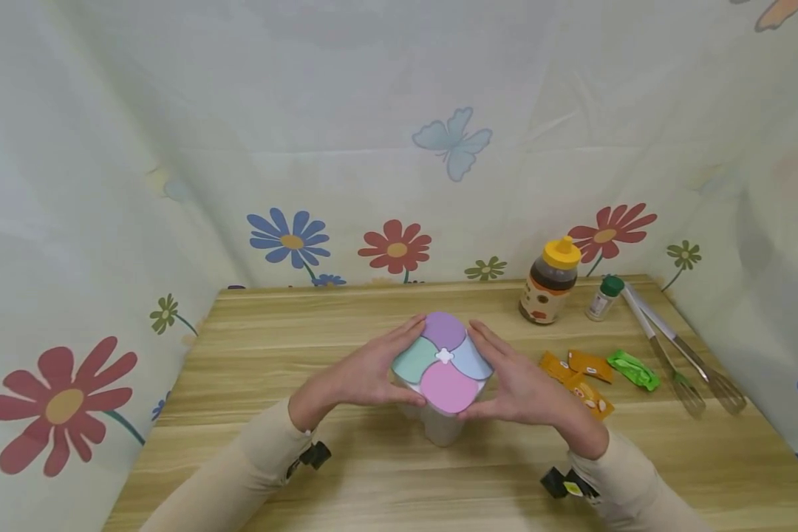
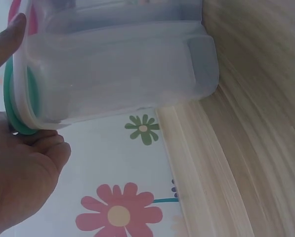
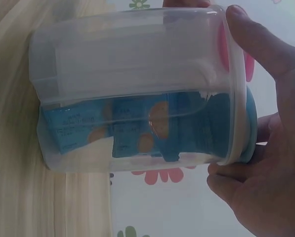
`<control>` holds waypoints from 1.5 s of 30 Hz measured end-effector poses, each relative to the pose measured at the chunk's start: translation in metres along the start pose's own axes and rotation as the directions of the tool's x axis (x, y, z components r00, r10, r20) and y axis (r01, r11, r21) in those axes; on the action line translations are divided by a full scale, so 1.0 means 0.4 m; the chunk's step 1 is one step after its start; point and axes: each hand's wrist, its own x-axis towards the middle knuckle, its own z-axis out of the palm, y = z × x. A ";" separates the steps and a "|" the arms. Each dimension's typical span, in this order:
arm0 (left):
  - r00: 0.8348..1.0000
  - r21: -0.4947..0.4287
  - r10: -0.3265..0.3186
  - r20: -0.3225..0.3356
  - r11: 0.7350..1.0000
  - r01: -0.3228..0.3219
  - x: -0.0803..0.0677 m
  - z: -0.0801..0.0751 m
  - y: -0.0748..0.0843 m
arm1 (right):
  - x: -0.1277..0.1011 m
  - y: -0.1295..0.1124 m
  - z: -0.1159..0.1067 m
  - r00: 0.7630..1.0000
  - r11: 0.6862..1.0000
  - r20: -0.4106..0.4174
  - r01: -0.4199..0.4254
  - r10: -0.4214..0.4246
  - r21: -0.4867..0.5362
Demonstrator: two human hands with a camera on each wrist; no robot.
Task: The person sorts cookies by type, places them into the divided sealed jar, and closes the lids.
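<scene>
A clear plastic storage container (image 1: 442,430) stands upright on the table, topped by a round lid (image 1: 448,386) with purple, green, blue and pink petal-shaped flaps. My left hand (image 1: 375,372) grips the lid's left edge, thumb at the front and fingers behind. From the opposite side my right hand (image 1: 524,386) holds the rim in the same way. In the right wrist view, blue packets (image 3: 130,126) with cookie pictures show through one compartment's wall. The compartment wall (image 2: 117,74) facing the left wrist camera is see-through, with nothing visible behind it.
Right of the container lie orange packets (image 1: 590,365) and a green packet (image 1: 634,369). A yellow-capped jar (image 1: 547,284) and a green-capped shaker (image 1: 603,299) stand farther back. Metal tongs (image 1: 678,347) lie along the right edge. A flowered curtain (image 1: 346,162) surrounds the table (image 1: 266,325).
</scene>
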 end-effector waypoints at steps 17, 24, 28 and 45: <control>0.993 0.032 -0.087 -0.080 0.995 0.090 -0.015 0.030 0.031 | 0.018 0.041 -0.014 0.992 0.992 0.048 0.114 -0.117 0.057; 0.989 0.061 -0.127 -0.076 0.989 0.132 -0.017 0.035 0.041 | 0.010 0.043 -0.011 0.994 0.993 0.029 0.104 -0.105 0.059; 0.990 0.052 -0.118 -0.077 0.991 0.122 -0.018 0.033 0.039 | -0.002 0.037 -0.009 0.996 0.995 -0.008 0.086 -0.086 0.056; 0.998 0.036 0.066 -0.004 0.997 -0.066 -0.002 -0.012 -0.014 | -0.047 -0.010 0.028 0.992 0.991 -0.088 -0.077 0.086 0.105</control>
